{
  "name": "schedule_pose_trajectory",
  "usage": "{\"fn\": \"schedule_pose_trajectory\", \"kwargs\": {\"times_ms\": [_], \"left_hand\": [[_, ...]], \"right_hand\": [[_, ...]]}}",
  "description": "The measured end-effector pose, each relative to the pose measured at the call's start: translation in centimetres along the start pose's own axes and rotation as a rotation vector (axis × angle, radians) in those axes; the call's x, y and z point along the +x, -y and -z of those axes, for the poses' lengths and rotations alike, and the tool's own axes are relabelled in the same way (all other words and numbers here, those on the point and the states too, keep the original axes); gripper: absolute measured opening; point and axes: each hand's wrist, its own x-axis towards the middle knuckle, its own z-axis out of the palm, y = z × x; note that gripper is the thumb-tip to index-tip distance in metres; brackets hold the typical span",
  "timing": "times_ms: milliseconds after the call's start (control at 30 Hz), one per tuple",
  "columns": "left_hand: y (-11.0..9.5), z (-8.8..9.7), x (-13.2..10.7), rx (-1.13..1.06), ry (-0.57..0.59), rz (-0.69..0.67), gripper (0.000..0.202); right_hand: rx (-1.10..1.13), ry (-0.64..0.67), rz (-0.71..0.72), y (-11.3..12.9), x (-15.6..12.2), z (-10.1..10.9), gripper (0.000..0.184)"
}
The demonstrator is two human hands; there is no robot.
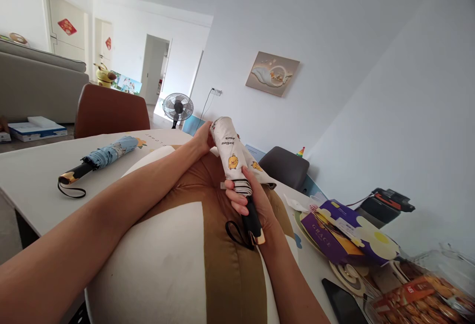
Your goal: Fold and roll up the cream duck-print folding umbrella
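Bulging closest, a brown-and-white plush cushion (163,264) is lying below a white yellow-duck folding umbrella (228,141). The right hand (262,200) is clasping it by the black handle (253,219); the left hand (205,138) is meeting its far end, finger closure hidden. Another folding umbrella, blue (113,153), is resting on the white table (40,173).

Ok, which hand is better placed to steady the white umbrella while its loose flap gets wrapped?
Probably the right hand: it grips the white umbrella near its black handle, while the left hand is at the opposite end.
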Motion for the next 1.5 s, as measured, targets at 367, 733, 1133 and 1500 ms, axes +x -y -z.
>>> {"fn": "schedule_pose_trajectory", "kwargs": {"times_ms": [367,733,1133,1500], "left_hand": [[-0.4,-1.7,-2.9,0.007,0.27,-0.038,0.015],[0.4,-2.0,-3.0,0.379,0.104,-0.385,0.012],[0.6,-1.9,-2.4,0.708,0.01,-0.452,0.008],[1.1,-1.8,-2.2,0.681,-0.211,-0.401,0.012]], "right_hand": [[0.046,-0.005,0.07,0.4,-0.2,0.7,0.045],[0.048,0.043,0.081,0.3,-0.2,1.4,0.045],[0.104,0.138,0.068,0.1,0.1,1.1,0.041],[0.111,-0.034,0.086,0.2,0.3,1.1,0.043]]}}
